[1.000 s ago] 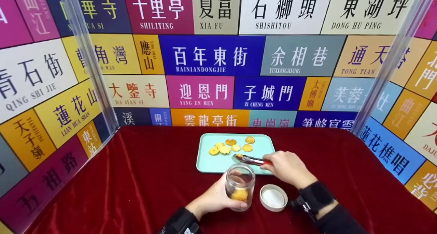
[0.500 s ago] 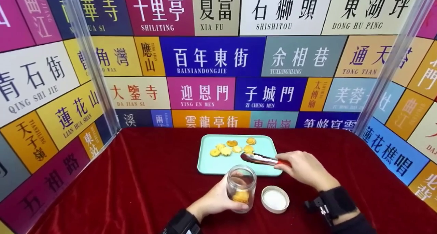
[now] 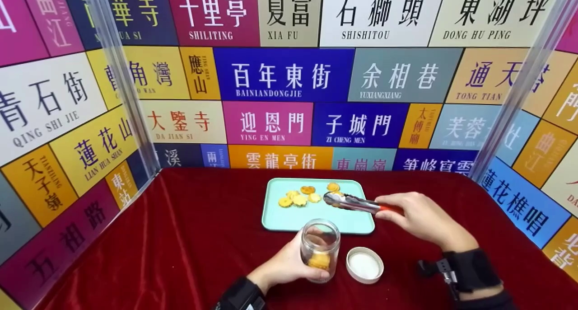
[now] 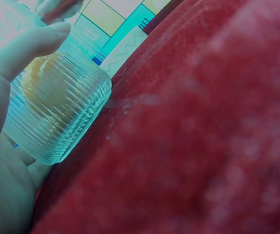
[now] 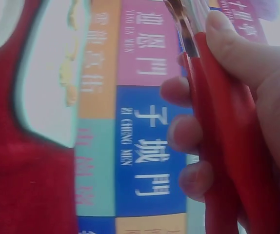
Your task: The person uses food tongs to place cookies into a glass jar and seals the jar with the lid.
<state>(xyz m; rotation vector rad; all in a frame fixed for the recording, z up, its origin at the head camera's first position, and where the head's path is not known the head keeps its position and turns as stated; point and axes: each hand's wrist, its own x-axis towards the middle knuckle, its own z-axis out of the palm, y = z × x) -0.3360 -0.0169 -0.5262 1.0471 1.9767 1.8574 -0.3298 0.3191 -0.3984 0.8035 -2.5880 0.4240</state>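
A ribbed clear glass jar (image 3: 332,251) stands on the red cloth, gripped around its side by my left hand (image 3: 281,265). Golden cookies (image 3: 319,261) lie at the bottom of the jar, and its mouth is uncovered. My right hand (image 3: 417,216) holds tongs (image 3: 361,204), its fingers and thumb wrapped around the red handles (image 5: 228,122). Their metal tips reach over the right side of a mint-green tray (image 3: 282,222), overlapping a cookie there in the head view. Several other cookies (image 3: 299,200) rest on the tray, mostly left of the tips.
Right of the jar, a round pale lid (image 3: 365,265) lies on the cloth with its white inside facing up. Red velvet cloth (image 3: 189,237) covers the table. Behind it rise walls of colourful sign panels (image 3: 282,75) with clear corner strips.
The tongs and my right hand have shifted right, from near the tray's front middle to the cookies on its right side. My left hand and the jar stay put.
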